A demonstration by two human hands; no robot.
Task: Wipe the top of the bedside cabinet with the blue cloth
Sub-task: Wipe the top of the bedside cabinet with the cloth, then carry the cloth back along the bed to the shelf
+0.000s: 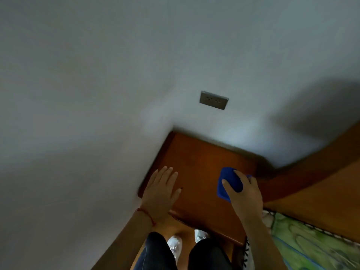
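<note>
The bedside cabinet (198, 164) has a brown wooden top and stands in the corner against the white wall. A bunched blue cloth (228, 182) lies on the right part of the top. My right hand (245, 193) grips the cloth from above, fingers curled over it and pressing it onto the wood. My left hand (160, 193) rests flat on the left front part of the top, fingers straight and spread, holding nothing. A red string sits on that wrist.
A grey wall socket (213, 100) sits on the wall above the cabinet. A wooden bed headboard (311, 172) adjoins the cabinet on the right, with green patterned bedding (311, 248) below it. My legs and white shoes (175, 244) stand in front of the cabinet.
</note>
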